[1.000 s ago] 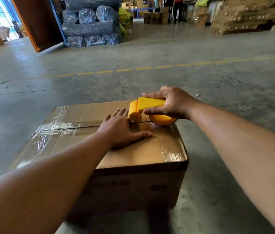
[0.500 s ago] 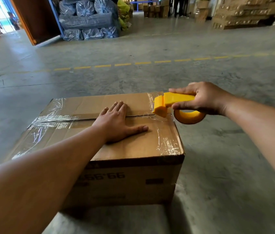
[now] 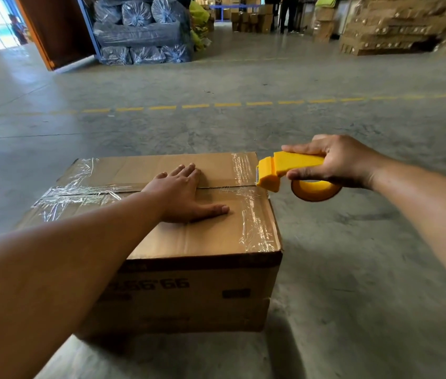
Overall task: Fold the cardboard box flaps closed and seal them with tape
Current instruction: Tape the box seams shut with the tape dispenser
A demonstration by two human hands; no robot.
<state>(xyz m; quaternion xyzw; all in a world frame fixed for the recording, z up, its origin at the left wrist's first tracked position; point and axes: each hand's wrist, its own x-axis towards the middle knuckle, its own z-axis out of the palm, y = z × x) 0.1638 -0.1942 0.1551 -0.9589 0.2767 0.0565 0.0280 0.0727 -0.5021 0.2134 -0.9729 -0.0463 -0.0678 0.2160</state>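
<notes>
The cardboard box [image 3: 189, 242] is pressed flat under the straight fingers of the left hand [image 3: 186, 195]. The yellow tape dispenser [image 3: 284, 168], clenched by the right hand [image 3: 334, 162], is held just beyond the box's right edge.

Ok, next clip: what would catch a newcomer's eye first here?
The bright yellow tape dispenser, gripped by the right hand just off the right edge of the cardboard box standing on the concrete floor. Then the left hand pressed flat over the box's centre seam, with shiny clear tape crinkled across both ends of the top.
</notes>
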